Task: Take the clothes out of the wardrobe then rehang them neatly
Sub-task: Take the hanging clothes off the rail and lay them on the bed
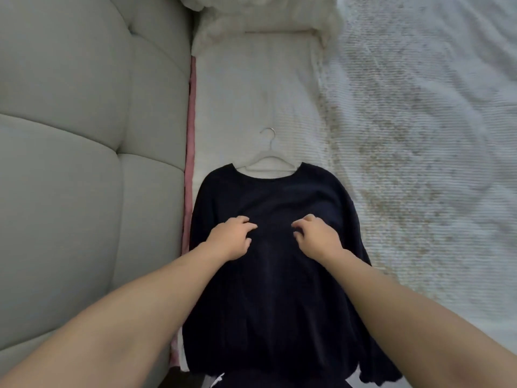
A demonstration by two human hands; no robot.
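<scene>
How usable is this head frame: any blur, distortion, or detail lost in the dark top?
Head view: wide-angle bending curves the headboard; soft, even light, no glare; the dark top is nearly featureless, folds barely readable; both hands and the hanger are reasonably sharp; the blanket looks smeared.

One head-worn wide-angle view only, so no second view shares the scene; it looks forward and steeply down onto a bed [251, 88], close enough that both forearms enter from the lower corners and run up to the left hand [233, 238] and right hand [316, 235] near frame centre. The dark navy top [268, 289] on its white hanger [268, 159] lies straight ahead, collar away from the wearer, hem at the bottom edge. The padded grey headboard [84, 163] fills the left side, its seams bowed by the lens, and a textured white blanket [419, 135] fills the right.
</scene>
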